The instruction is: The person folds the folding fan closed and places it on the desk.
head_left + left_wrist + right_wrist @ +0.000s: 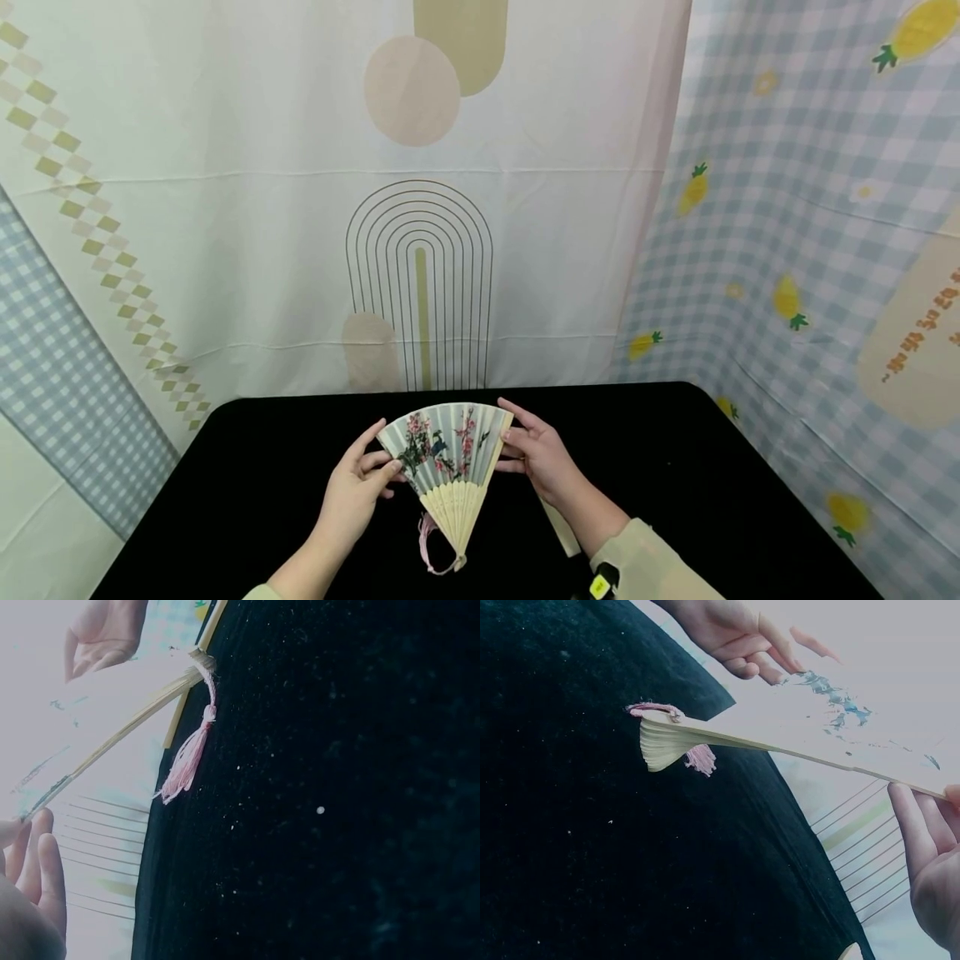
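A folding fan (450, 450) is spread between my two hands, raised over the black table. Pink blossoms, dark leaves and a blue bird decorate its pale leaf, and its ribs are cream-coloured. My left hand (354, 487) pinches the fan's left edge between thumb and fingers. At the opposite edge, my right hand (546, 458) grips the outer rib with the thumb in front and fingers behind. The ribs meet at a pivot pointing toward me. From it hangs a pink tassel (191, 754), which also shows beneath the fan in the right wrist view.
A pale flat strip (561, 529) lies on the black tabletop (262, 467) under my right forearm. Behind the table hangs a white patterned curtain (247, 250). Blue checked cloth (750, 208) with pineapples covers the right side.
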